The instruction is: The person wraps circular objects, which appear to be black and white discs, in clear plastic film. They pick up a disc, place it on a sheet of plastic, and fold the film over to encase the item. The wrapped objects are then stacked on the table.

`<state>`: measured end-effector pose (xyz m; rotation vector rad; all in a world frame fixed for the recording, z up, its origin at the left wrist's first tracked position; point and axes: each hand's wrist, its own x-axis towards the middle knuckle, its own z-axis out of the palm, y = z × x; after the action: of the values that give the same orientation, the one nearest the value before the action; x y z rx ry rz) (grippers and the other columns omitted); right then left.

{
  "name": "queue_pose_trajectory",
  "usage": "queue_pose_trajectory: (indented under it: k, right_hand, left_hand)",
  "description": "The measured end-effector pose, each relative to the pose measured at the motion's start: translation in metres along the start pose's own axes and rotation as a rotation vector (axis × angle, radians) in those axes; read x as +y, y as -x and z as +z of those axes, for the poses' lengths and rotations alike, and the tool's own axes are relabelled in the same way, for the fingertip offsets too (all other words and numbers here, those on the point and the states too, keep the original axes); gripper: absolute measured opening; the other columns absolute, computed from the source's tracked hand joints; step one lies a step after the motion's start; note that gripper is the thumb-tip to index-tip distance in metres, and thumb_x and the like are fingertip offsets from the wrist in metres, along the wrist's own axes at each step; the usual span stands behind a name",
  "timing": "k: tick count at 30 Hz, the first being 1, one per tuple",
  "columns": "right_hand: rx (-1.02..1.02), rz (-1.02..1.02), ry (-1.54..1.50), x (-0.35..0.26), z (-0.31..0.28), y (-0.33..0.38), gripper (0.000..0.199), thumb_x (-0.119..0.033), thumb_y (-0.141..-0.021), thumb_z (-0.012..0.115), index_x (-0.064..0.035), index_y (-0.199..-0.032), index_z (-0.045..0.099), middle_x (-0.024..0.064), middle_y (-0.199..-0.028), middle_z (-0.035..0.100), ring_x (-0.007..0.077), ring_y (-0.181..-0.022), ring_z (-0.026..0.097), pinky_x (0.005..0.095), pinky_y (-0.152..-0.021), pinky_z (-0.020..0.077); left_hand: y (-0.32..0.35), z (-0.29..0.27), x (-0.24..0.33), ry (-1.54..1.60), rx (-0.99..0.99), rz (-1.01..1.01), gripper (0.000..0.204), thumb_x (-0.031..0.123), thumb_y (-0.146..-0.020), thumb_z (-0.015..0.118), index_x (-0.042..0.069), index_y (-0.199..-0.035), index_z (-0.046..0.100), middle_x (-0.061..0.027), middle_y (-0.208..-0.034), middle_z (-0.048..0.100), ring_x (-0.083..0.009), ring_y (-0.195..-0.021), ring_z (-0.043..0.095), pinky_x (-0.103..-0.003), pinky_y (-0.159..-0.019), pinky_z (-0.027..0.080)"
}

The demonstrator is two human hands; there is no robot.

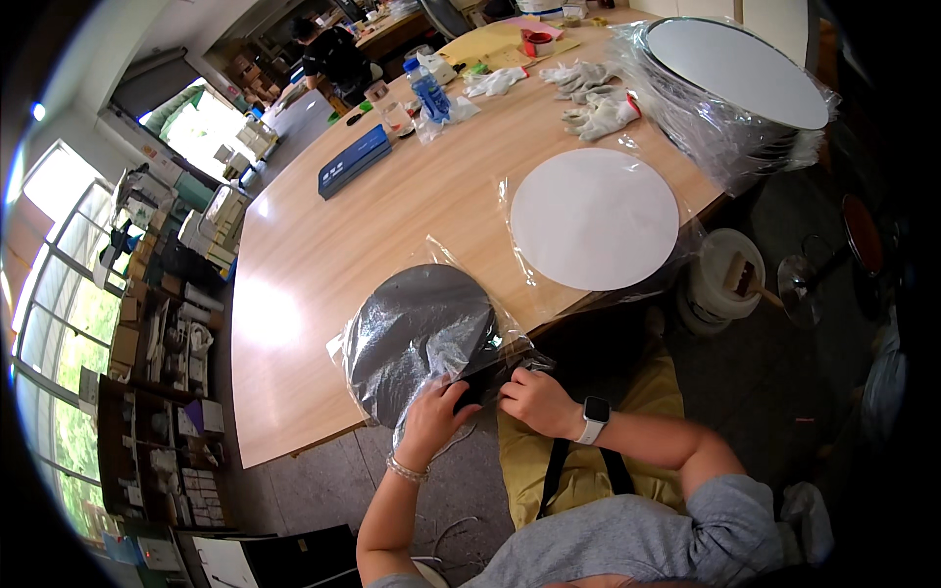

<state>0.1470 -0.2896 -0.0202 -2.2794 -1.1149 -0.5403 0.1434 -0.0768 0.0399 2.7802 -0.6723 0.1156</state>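
A dark round disc (407, 299) lies at the near edge of the table, inside a clear plastic bag (446, 345) that is wrinkled and shiny. My left hand (433, 419) is at the disc's near edge, fingers bent on the plastic, thumb pointing right. My right hand (539, 402) pinches the bag's gathered edge just to the right of it; its fingertips are partly hidden. Beyond, to the right, a white round disc (595, 218) rests on a sheet of clear plastic.
A stack of round discs in plastic (740, 73) stands at the far right corner. White gloves (600, 116), a blue box (355, 162) and a water bottle (426, 88) lie farther back. A white bucket with a brush (720, 279) stands right of the table. Another person (338, 61) works beyond.
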Motion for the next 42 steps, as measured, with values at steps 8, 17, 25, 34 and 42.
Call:
queue_pose_trajectory:
  k: [8,17,25,34,42]
  right_hand:
    - [0.001,0.028,-0.041,0.000,0.002,0.006,0.004,-0.012,-0.070,0.054,-0.0122,-0.069,0.058,-0.0010,-0.079,0.053,0.0178,-0.081,0.051,0.0275,-0.068,0.0462]
    - [0.045,0.033,-0.076,-0.002,0.000,0.006,0.003,-0.012,-0.069,0.054,-0.0116,-0.069,0.057,-0.0002,-0.077,0.053,0.0175,-0.080,0.051,0.0268,-0.066,0.0468]
    - [0.023,0.019,-0.082,-0.004,-0.005,0.005,0.003,-0.011,-0.070,0.054,-0.0106,-0.068,0.057,0.0003,-0.077,0.053,0.0182,-0.080,0.051,0.0269,-0.065,0.0472]
    - [0.020,0.025,-0.092,-0.004,-0.003,0.006,0.004,-0.011,-0.070,0.054,-0.0107,-0.070,0.058,0.0003,-0.079,0.053,0.0183,-0.081,0.051,0.0269,-0.067,0.0465]
    - [0.034,0.027,-0.104,-0.005,-0.006,0.005,0.004,-0.011,-0.070,0.054,-0.0106,-0.070,0.058,0.0002,-0.079,0.053,0.0180,-0.081,0.051,0.0270,-0.067,0.0468]
  left_hand:
    - [0.000,-0.006,-0.005,0.130,-0.082,-0.057,0.031,0.027,-0.078,0.070,0.008,-0.101,0.063,-0.0182,-0.106,0.062,-0.0334,-0.097,0.059,-0.039,-0.082,0.048]
    - [0.001,-0.006,0.001,-0.044,-0.112,-0.024,0.030,0.015,-0.082,0.061,0.010,-0.112,0.059,-0.0176,-0.101,0.061,-0.0337,-0.092,0.060,-0.042,-0.075,0.050]
    - [-0.001,-0.008,0.002,0.019,-0.050,-0.028,0.037,0.028,-0.074,0.073,0.009,-0.102,0.060,-0.0132,-0.092,0.062,-0.0322,-0.084,0.060,-0.039,-0.071,0.049]
    - [-0.001,-0.012,-0.004,0.107,-0.100,-0.064,0.032,0.025,-0.077,0.070,0.009,-0.103,0.060,-0.0108,-0.089,0.061,-0.0289,-0.084,0.061,-0.037,-0.071,0.049]
    - [0.000,-0.009,0.000,-0.057,-0.048,0.051,0.034,0.010,-0.080,0.058,0.009,-0.115,0.057,-0.0148,-0.090,0.061,-0.0346,-0.082,0.060,-0.041,-0.070,0.049]
